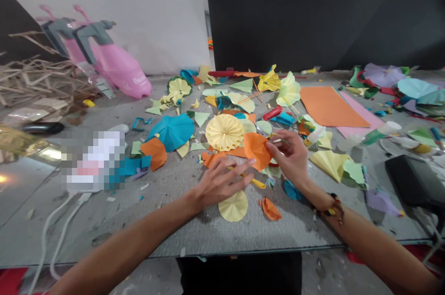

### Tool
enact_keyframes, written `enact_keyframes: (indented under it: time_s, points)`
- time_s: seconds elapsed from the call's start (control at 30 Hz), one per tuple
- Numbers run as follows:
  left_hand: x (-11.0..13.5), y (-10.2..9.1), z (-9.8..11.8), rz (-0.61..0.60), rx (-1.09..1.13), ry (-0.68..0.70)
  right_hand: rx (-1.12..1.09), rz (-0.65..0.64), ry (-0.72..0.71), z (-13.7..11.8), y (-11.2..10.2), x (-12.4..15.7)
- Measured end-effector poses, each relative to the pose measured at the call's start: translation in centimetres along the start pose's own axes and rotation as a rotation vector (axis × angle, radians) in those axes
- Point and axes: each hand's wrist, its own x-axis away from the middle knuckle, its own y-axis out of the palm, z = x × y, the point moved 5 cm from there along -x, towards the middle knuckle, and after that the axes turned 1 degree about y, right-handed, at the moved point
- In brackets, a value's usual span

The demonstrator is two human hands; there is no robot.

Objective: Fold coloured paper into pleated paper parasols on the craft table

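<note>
My right hand pinches the edge of a round orange paper piece, raised a little above the table. My left hand is open with its fingers spread; its fingertips reach near the lower edge of the orange piece, and I cannot tell whether they touch it. Just under the left hand lies a pale yellow paper circle. A small folded orange paper scrap rests to the right of it. Behind the hands are a pleated yellow paper rosette and a blue folded paper piece.
Pink spray bottles stand at the back left beside thin wooden sticks. A white power strip with cables lies at left. Orange sheets, a glue bottle and a black device are at right. Paper scraps cover the middle.
</note>
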Motion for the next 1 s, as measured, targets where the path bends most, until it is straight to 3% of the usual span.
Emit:
enact_keyframes:
  time_s: [0.1,0.2,0.37,0.77,1.0]
  points:
    - [-0.2,0.4,-0.2,-0.045,0.078,0.027,-0.005,-0.013,0.081,0.9,-0.2,-0.5]
    - [-0.2,0.9,-0.1,-0.104,0.158,0.062,-0.007,-0.106,0.109,1.0,0.2,-0.5]
    - [-0.1,1.2,0.0,-0.081,0.203,0.064,0.031,-0.216,0.099,0.5,0.9,0.0]
    - [0.3,1.5,-1.5,0.044,0.269,-0.149,0.020,-0.207,0.115,1.1,0.6,-0.2]
    - [0.3,1.6,-1.8,0.083,0.279,-0.176,0.024,-0.139,0.110,1.2,0.3,-0.3]
